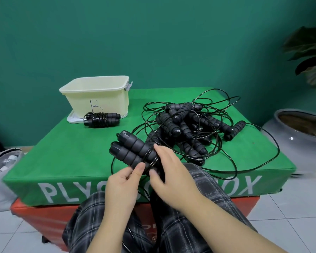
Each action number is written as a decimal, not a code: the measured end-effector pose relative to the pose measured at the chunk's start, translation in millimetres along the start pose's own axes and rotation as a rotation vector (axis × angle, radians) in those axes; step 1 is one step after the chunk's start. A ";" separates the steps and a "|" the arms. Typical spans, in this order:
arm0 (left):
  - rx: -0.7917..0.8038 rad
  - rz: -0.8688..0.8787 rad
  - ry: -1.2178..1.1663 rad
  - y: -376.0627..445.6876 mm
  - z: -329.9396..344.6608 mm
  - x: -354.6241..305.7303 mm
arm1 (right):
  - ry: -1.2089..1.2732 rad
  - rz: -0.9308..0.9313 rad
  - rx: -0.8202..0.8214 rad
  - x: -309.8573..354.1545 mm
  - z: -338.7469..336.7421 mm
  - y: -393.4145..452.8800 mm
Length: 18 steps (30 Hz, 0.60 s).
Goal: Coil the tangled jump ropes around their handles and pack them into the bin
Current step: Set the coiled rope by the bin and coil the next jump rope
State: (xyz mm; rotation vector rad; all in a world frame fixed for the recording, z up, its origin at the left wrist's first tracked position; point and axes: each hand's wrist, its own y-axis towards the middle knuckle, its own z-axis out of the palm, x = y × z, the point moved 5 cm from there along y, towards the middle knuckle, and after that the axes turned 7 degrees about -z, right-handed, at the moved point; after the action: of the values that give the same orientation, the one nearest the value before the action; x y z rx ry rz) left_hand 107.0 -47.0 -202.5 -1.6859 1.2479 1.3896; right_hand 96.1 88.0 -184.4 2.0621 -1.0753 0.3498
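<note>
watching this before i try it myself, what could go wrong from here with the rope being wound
The cord being wound onto the pair of handles trails into the tangled pile, so pulling may tighten knots or drag handles off the plyo box. The left hand pinches only the handle ends; the few wraps beside the right hand could slip loose.

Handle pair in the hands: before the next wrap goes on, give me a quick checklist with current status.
1. Two handles side by side: ok.
2. Left hand holding the handles' near end: ok, thumb pressed on them.
3. Right hand holding the cord against the handles: ok; a few turns sit there.
4. Loose cord free of the tangled pile: cannot tell; loops overlap.
5. Bin open and reachable: ok, lid under it.
6. Finished coil packed: not ok, it lies in front of the bin.
</note>
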 end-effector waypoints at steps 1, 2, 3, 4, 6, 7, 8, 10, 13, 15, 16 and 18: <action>-0.006 -0.001 0.014 0.2 -0.8 -0.1 | -0.066 -0.009 0.066 0.2 4.8 -0.7; -0.011 0.000 0.029 0.0 -1.7 -0.4 | -0.118 -0.004 0.116 -0.1 8.3 -1.2; -0.011 0.003 0.043 -0.5 -2.3 -1.3 | -0.159 0.004 0.140 -0.7 10.0 -1.1; -0.007 0.014 0.056 -1.0 -2.4 -1.8 | -0.191 0.014 0.136 -0.9 10.4 -0.7; 0.020 0.048 0.072 -2.6 -0.3 -4.3 | -0.234 0.045 0.079 -1.9 6.3 0.6; 0.040 0.063 0.073 -3.7 1.2 -5.8 | -0.248 0.070 0.050 -3.7 3.5 0.7; 0.059 0.072 0.072 -4.5 2.8 -6.7 | -0.250 0.096 0.029 -5.1 1.0 0.1; 0.076 0.068 0.074 -5.1 3.9 -7.6 | -0.216 0.114 0.003 -6.1 -1.3 -0.9; 0.051 0.060 0.073 -4.7 1.8 -7.9 | -0.122 0.117 -0.022 -7.3 -2.6 0.2; 0.035 0.057 0.084 -4.6 0.9 -8.4 | -0.048 0.154 -0.036 -9.9 -3.4 0.9; 0.032 0.058 0.083 -4.7 0.7 -8.5 | -0.032 0.156 -0.041 -9.9 -3.2 0.8; 0.040 0.064 0.087 -4.6 1.4 -8.5 | -0.098 0.086 -0.043 -7.4 -1.3 0.5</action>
State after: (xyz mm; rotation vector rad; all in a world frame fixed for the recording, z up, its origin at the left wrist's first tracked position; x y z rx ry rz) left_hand 110.7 -41.7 -195.2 -1.7089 1.3806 1.3317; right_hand 91.4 93.0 -187.3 2.0165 -1.2228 0.2681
